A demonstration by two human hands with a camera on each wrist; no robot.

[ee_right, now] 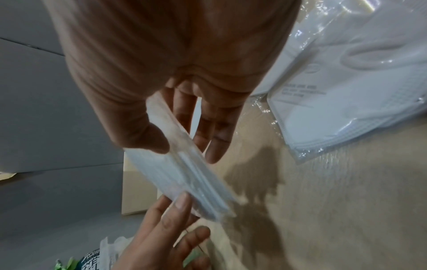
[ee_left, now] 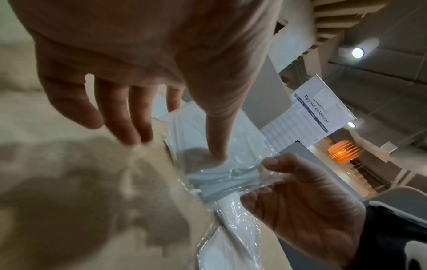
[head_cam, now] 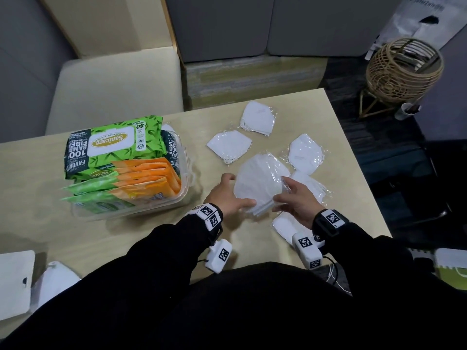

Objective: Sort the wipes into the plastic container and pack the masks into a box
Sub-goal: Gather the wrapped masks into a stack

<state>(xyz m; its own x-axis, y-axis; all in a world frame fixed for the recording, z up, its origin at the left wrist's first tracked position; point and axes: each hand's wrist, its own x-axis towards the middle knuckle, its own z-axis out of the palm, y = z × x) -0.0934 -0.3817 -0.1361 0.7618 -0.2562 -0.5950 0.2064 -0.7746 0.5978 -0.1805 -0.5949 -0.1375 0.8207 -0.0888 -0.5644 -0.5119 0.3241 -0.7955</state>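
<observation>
A stack of white masks (head_cam: pixel 260 183) in clear wrappers hangs just above the table between both hands. My left hand (head_cam: pixel 240 189) holds its left end, thumb on the near edge and index finger at the far edge. My right hand (head_cam: pixel 280 190) pinches the right end. In the right wrist view the stack (ee_right: pixel 184 175) sits between the thumb and fingers of my right hand (ee_right: pixel 187 151). In the left wrist view the thumb of my left hand (ee_left: pixel 196 131) presses on the stack (ee_left: pixel 221 175). The clear plastic container (head_cam: pixel 187 157) at left holds green wipes (head_cam: pixel 113 142) and orange wipes (head_cam: pixel 149 175).
Loose wrapped masks lie at the back (head_cam: pixel 257 117), centre (head_cam: pixel 228 145) and right (head_cam: pixel 305 152), with more under my right hand (head_cam: pixel 283 226). A white box flap (head_cam: pixel 15 281) and another mask (head_cam: pixel 55 276) sit at the near left. A rattan basket (head_cam: pixel 401 69) stands beyond the table's right edge.
</observation>
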